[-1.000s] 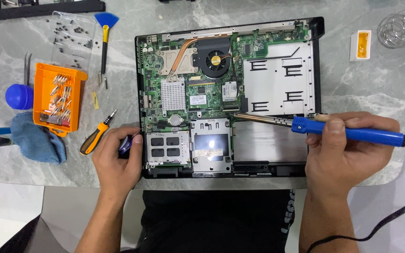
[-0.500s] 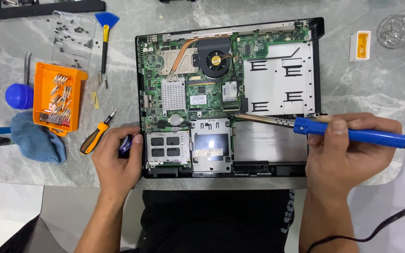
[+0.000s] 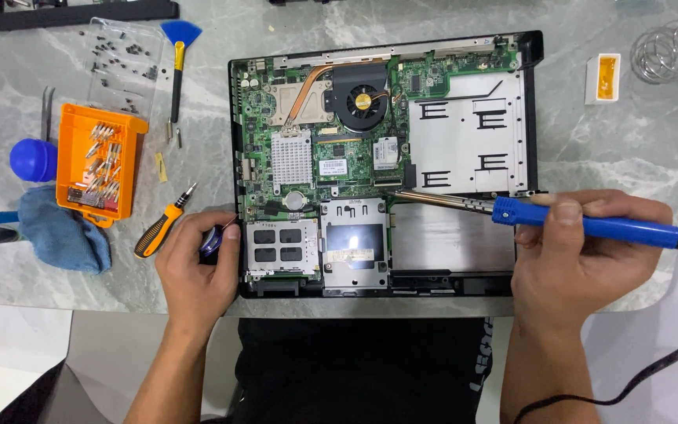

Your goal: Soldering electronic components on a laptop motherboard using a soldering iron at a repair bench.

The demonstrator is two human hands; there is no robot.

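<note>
1. The right hand (image 3: 582,259) held a blue soldering iron (image 3: 590,224) tight, its metal tip lying on the board just left of the grip.
2. The left hand (image 3: 198,267) was closed around a small blue tool (image 3: 212,239), beside the open laptop (image 3: 386,165).
3. The cover was already off. I think the soldering was not done.
4. Farther left of that hand sat an orange box (image 3: 100,161) and loose screws (image 3: 119,59).
</note>
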